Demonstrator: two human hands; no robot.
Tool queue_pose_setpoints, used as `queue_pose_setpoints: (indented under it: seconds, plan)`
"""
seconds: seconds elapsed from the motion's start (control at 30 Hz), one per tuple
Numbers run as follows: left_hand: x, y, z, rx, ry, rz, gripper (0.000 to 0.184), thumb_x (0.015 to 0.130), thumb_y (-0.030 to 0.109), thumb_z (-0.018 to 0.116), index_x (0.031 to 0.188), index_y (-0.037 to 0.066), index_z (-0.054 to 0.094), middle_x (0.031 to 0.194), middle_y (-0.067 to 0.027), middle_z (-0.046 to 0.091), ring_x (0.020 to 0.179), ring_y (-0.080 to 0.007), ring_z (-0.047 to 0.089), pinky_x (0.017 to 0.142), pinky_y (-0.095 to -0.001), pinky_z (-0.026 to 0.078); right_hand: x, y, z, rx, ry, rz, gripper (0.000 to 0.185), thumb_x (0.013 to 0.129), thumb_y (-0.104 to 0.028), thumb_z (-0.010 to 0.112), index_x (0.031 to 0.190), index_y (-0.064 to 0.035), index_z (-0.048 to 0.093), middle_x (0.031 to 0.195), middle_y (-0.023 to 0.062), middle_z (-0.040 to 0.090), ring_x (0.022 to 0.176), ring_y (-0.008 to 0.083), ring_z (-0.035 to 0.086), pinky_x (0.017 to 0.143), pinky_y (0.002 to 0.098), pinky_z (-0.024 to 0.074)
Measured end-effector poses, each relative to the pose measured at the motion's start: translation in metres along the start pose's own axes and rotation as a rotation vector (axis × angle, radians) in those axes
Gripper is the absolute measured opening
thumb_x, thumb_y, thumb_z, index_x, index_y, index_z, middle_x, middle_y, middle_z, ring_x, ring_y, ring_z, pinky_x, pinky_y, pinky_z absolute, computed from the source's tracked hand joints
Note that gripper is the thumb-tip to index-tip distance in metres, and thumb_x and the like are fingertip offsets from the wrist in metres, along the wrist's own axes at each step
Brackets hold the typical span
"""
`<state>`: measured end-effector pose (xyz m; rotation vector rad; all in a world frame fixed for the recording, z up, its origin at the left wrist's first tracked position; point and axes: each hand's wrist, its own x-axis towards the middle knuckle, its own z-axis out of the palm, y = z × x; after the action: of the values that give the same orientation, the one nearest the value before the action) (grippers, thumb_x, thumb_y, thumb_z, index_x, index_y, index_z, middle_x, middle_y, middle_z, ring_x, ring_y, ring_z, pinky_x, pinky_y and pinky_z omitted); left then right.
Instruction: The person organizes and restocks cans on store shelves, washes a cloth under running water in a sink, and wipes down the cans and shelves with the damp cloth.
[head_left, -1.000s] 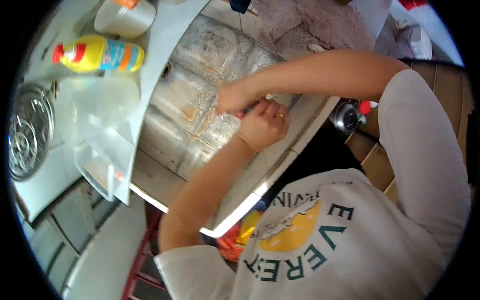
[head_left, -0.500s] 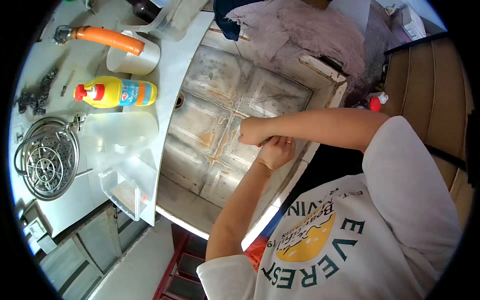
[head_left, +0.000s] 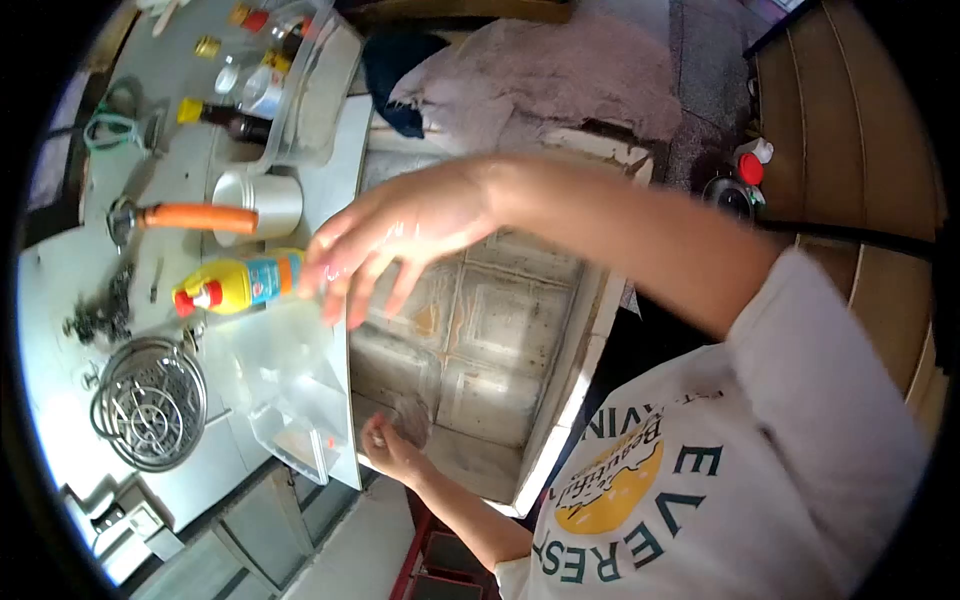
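Tiled basin (head_left: 500, 310) at the centre of the view, its floor of pale, stained squares, bordering the counter (head_left: 190, 490); the right forearm crosses above it and hides part of its upper portion. Right hand (head_left: 400, 230) over the basin's edge, fingers loosely spread, skin glistening, nothing seen in its grasp; its fingertips overlap the near end of the yellow bottle (head_left: 235, 285) in view, and whether they touch cannot be told. Left hand (head_left: 393, 455) at the basin's corner, fingers partly curled; whether they hold anything cannot be told; a blurred translucent shape (head_left: 412, 415) shows just beside it. Outward on the counter: clear plastic boxes (head_left: 285, 370) next to the bottle; a white tub (head_left: 285, 205), with an orange-handled tool (head_left: 200, 217) partly in front of it; a metal strainer (head_left: 150, 405); a dark scrubber (head_left: 100, 312); a clear bin (head_left: 320, 100) near several bottles. Beyond the basin, a pinkish cloth (head_left: 550, 80) is heaped near its far corner. Lettering: the bottle's red-topped body bears a blue and orange label, its print too small to read; the white shirt (head_left: 760, 470) shows "EVERES" in dark green capitals and "Beautiful" in script on a yellow patch.
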<state>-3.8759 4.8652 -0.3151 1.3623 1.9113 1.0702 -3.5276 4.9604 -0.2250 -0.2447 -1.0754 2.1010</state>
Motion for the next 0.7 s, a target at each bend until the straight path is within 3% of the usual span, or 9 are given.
queue_pose_setpoints:
  seconds: [0.07,0.13,0.23,0.3,0.4,0.5,0.53,0.63,0.7]
  plan:
    - [-0.017,-0.038,-0.007,0.107,-0.130,-0.032,0.010,0.078,-0.002,0.056,0.086,0.000,0.061,0.084,-0.0065,0.061,0.082,-0.0178,0.055,0.074,-0.0291,0.044,-0.003,0.088,-0.033,0.572,0.332,0.142,0.059,0.089,-0.041,0.046,0.136,-0.0077,0.031,0.132,0.0166,0.041,0.119,0.0283,0.044,0.097,0.0439,0.0386]
    - [-0.008,-0.044,0.025,0.243,-0.236,-0.015,0.012,0.076,-0.005,0.055,0.083,-0.001,0.063,0.079,-0.0066,0.060,0.078,-0.0164,0.055,0.068,-0.0288,0.045,-0.023,0.173,-0.047,-0.284,0.710,0.026,0.054,0.084,-0.037,0.052,0.130,-0.0137,0.039,0.133,0.0170,0.040,0.115,0.0291,0.047,0.100,0.0456,0.0322]
    - [-0.016,-0.010,0.072,-0.017,-0.437,-0.154,0.013,0.076,-0.004,0.053,0.086,-0.002,0.061,0.081,-0.0061,0.059,0.076,-0.0123,0.054,0.066,-0.0240,0.044,-0.038,0.135,-0.032,-1.582,-0.132,0.596,0.038,0.072,-0.013,0.059,0.109,-0.0047,0.058,0.134,0.0252,0.035,0.112,0.0323,0.049,0.084,0.0446,0.0438]
    - [-0.015,0.040,0.104,0.063,-0.489,-0.060,0.015,0.075,-0.003,0.055,0.090,-0.002,0.059,0.084,-0.0062,0.058,0.075,-0.0133,0.054,0.067,-0.0256,0.044,-0.033,0.094,-0.016,-1.278,-0.061,0.260,0.026,0.067,-0.011,0.064,0.090,-0.0005,0.060,0.091,0.0189,0.061,0.088,0.0340,0.058,0.074,0.0423,0.0468]
    - [-0.021,0.091,0.151,-0.347,-0.517,0.100,0.024,0.077,0.004,0.056,0.100,-0.003,0.055,0.092,-0.0078,0.057,0.083,-0.0173,0.055,0.074,-0.0295,0.046,-0.090,-0.013,-0.001,-0.445,-0.230,-0.078,0.054,0.079,-0.025,0.065,0.125,-0.0071,0.045,0.119,0.0128,0.054,0.108,0.0240,0.052,0.089,0.0339,0.0414]
    - [-0.013,0.158,0.184,-0.148,-0.522,-0.012,0.038,0.082,0.017,0.057,0.114,-0.002,0.048,0.108,-0.0122,0.055,0.100,-0.0221,0.054,0.086,-0.0346,0.045,-0.155,-0.042,-0.029,-1.624,0.436,-0.223,0.109,0.062,-0.032,0.080,0.142,-0.0113,0.009,0.133,0.0209,0.037,0.120,0.0343,0.039,0.097,0.0413,0.0337]
    - [-0.045,0.217,0.207,-0.427,-0.518,-0.041,0.043,0.083,0.020,0.057,0.119,0.000,0.045,0.114,-0.0132,0.051,0.106,-0.0234,0.051,0.090,-0.0360,0.042,-0.148,-0.019,-0.057,-1.285,0.289,-0.432,0.130,0.050,-0.032,0.084,0.142,-0.0107,-0.005,0.129,0.0241,0.037,0.117,0.0397,0.038,0.096,0.0454,0.0326]
    - [-0.093,0.333,0.250,-0.848,-0.696,-0.120,0.057,0.089,0.039,0.047,0.135,0.009,0.032,0.134,-0.0129,0.037,0.123,-0.0260,0.036,0.100,-0.0394,0.030,-0.206,-0.076,-0.085,-0.965,0.314,-0.453,0.096,0.056,-0.021,0.077,0.132,-0.0015,0.023,0.104,0.0208,0.051,0.093,0.0356,0.053,0.082,0.0418,0.0413]
    - [-0.055,0.343,0.226,-0.372,-0.761,0.546,0.062,0.089,0.047,0.040,0.138,0.010,0.027,0.138,-0.0136,0.032,0.127,-0.0273,0.033,0.101,-0.0406,0.030,-0.286,-0.132,-0.104,-0.930,0.404,-0.423,0.077,0.059,-0.021,0.069,0.124,-0.0004,0.033,0.100,0.0212,0.055,0.090,0.0331,0.055,0.078,0.0393,0.0425]
